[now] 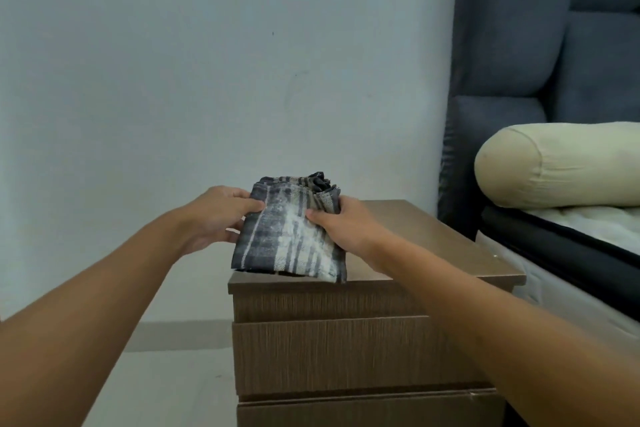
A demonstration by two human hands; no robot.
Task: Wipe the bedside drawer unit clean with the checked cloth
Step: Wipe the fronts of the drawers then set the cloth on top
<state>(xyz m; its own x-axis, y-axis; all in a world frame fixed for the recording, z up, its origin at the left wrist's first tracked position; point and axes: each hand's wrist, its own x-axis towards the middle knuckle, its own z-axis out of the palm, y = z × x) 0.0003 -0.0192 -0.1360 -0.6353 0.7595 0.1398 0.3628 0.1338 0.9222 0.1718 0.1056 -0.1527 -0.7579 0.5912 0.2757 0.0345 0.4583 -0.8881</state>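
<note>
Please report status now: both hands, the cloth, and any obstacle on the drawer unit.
Left hand, right hand both grip checked cloth. Cloth folded, above drawer unit top. No obstacle seen.

A plain, pale blue-grey wall [173, 62] fills the view from 9 to 1 o'clock, evenly lit and marked by a few faint specks. Pale floor [180, 374] lies at 7 o'clock. At 2 o'clock stands a padded dark grey headboard [519, 28] — below it, at 3 o'clock, a cream bolster [554, 163] rests on a white quilted mattress [588, 222].
</note>
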